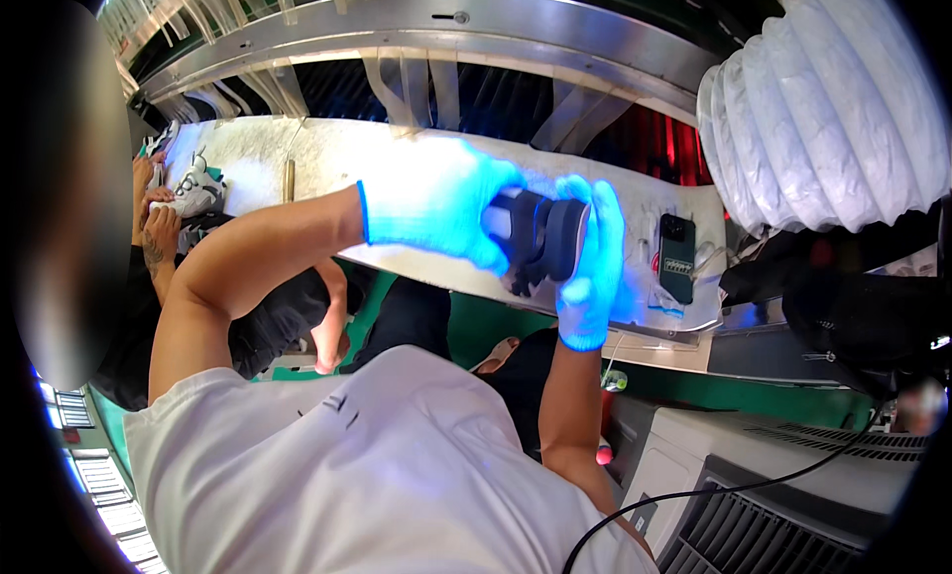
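**Gloved Hands Clasp Dark Shoe Under Blue Light**

A dark shoe was clasped between two gloved hands at a white-topped desk; the left grip, its fingers curled, pinched the end nearest it, while the right grip, its fingers pointing upward, pressed along the opposite side; the shoe filled the space between the two, partly hidden by fingers, and how far it stood above the desk could not be told. Strong blue light washed over both gloves; the left one ended at the wrist in a darker blue edge.

Just to the right of the right grip, a dark phone lay on the desk among small items too blurred to name; farther right and higher, a white ribbed duct bulged into view. To the left of the left grip, a slim brass-coloured rod rested on the desk; well beyond it, a co-worker's hands touched a white shoe.

Beyond both grips ran a metal rail, clear strips hanging below it; below the right grip and to its right stood a pale machine with dark grilles, a black cable looping in front.
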The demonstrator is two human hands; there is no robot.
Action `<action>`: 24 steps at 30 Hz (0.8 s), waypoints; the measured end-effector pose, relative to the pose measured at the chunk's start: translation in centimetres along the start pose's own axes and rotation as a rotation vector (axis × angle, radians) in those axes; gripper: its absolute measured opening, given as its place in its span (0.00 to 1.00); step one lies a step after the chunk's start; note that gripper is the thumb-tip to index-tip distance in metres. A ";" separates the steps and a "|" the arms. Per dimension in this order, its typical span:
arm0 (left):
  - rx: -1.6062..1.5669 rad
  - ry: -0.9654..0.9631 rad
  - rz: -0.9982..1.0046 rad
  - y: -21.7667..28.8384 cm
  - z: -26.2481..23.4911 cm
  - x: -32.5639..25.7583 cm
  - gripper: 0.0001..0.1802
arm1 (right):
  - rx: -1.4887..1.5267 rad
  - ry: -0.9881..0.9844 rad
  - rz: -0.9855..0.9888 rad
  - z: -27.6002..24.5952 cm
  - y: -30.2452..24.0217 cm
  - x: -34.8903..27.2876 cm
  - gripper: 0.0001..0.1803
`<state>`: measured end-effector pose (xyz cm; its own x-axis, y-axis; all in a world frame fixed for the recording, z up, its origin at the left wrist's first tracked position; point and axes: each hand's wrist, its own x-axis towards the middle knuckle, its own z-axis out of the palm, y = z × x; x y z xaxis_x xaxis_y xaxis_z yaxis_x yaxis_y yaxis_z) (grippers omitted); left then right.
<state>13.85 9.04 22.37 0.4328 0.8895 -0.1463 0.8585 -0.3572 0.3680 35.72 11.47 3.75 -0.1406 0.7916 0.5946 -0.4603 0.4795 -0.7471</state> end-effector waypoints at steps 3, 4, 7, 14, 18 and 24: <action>0.000 0.022 0.042 0.1 0.6 -0.5 0.45 | 0.119 0.007 -0.012 -1.9 0.4 -1.3 0.86; -0.002 0.041 0.061 0.0 0.8 -0.4 0.44 | 0.169 0.019 0.013 -2.4 0.5 -1.6 0.87; -0.005 0.038 0.082 0.1 1.3 -0.5 0.41 | 0.087 0.004 0.008 -2.1 -0.5 -1.8 0.85; 0.046 -0.041 0.066 0.0 0.5 0.0 0.48 | -0.013 -0.030 0.008 -1.0 -2.5 -0.8 0.81; 0.060 -0.068 0.088 -0.3 0.2 1.0 0.44 | -0.118 -0.189 0.116 -1.4 -5.7 3.8 0.78; -0.066 -0.191 0.238 -3.5 -1.8 3.3 0.45 | -0.443 -0.082 0.112 0.8 -7.7 1.8 0.22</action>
<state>11.82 13.68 22.24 0.6690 0.7111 -0.2165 0.7096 -0.5243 0.4707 38.35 8.88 10.78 -0.2454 0.8236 0.5114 -0.0223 0.5226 -0.8523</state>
